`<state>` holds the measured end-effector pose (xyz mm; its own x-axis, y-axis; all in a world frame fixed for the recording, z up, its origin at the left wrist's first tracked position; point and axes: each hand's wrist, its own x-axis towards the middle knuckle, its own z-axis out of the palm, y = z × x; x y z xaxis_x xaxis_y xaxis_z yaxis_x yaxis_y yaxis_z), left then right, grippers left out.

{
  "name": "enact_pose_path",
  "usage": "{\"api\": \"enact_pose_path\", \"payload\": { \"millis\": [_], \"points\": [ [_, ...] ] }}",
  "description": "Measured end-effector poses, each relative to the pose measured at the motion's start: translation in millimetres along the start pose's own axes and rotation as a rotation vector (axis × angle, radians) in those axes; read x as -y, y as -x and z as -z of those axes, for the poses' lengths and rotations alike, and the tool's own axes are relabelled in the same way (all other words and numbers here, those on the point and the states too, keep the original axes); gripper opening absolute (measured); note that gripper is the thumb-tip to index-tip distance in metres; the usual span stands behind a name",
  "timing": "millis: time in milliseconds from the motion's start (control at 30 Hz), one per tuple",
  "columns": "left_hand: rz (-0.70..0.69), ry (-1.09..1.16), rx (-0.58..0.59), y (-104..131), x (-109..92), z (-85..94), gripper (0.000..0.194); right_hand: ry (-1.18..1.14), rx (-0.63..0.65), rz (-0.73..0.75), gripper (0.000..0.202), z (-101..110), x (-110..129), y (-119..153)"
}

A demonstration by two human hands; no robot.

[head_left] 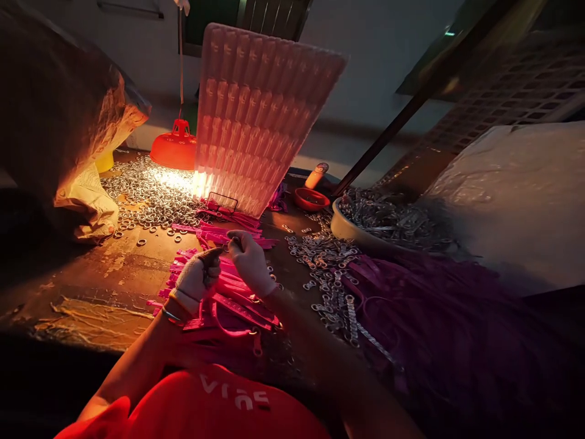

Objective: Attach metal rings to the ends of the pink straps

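My left hand (197, 277), in a pale glove with dark fingertips, is closed just above the pink straps (233, 283). Beside it, my right hand (249, 259), also in a pale glove, pinches with its thumb and fingers. The fingertips of both hands meet or nearly meet around something small and dark, too small to make out. Pink straps lie in a pile beneath and behind both hands, some with metal hooks at their ends. A wide heap of metal rings (155, 195) lies behind on the left.
A red lamp (174, 149) hangs over the rings, beside an upright clear ribbed panel (260, 116). Metal clasps (326, 262), a red bowl (311, 199), a basin (354, 228) of metal parts and purple straps (434, 317) lie right. Brown paper (91, 201) stands left.
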<state>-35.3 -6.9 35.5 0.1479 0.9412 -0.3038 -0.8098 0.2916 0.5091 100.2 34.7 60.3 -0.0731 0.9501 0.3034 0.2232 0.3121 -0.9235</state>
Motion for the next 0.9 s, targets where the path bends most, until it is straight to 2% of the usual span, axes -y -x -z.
{"api": "enact_pose_path", "payload": {
  "millis": [100, 200, 267, 400, 500, 600, 667, 733, 767, 833, 900],
  "points": [
    [0.123, 0.049, 0.070, 4, -4, 3.0, 0.016, -0.056, 0.008, 0.011, 0.036, 5, 2, -3],
    [0.169, 0.111, 0.113, 4, -4, 4.6, 0.023, -0.076, 0.093, -0.007, 0.035, 7, 6, 1],
    [0.170, 0.068, 0.113, 2, -1, 3.8, 0.023, -0.042, 0.096, -0.006, 0.033, 7, 6, 7],
    [0.053, -0.135, 0.053, -2, 8, -1.2, 0.014, 0.106, 0.057, 0.066, 0.029, 5, 2, 16],
    [-0.015, -0.220, 0.049, 2, 13, -4.7, 0.021, 0.313, 0.098, 0.137, 0.033, 7, -1, 17],
    [-0.106, -0.407, 0.080, 6, 11, -5.8, 0.021, 0.570, 0.241, 0.213, 0.038, 15, 1, 13],
    [-0.148, -0.541, 0.111, 5, 6, -6.2, 0.020, 0.692, 0.392, 0.227, 0.031, 22, 6, 9],
    [-0.092, -0.609, 0.117, 0, -1, -7.8, 0.020, 0.803, 0.489, 0.212, 0.025, 29, 12, 5],
    [-0.033, -0.619, 0.111, -4, -3, -9.4, 0.021, 0.859, 0.497, 0.206, 0.026, 32, 15, 4],
    [0.063, -0.598, 0.098, -12, -7, -14.8, 0.022, 0.924, 0.459, 0.203, 0.029, 36, 17, 2],
    [0.107, -0.544, 0.094, -20, -9, -23.1, 0.020, 0.853, 0.418, 0.144, 0.029, 41, 16, 0]
  ]
}}
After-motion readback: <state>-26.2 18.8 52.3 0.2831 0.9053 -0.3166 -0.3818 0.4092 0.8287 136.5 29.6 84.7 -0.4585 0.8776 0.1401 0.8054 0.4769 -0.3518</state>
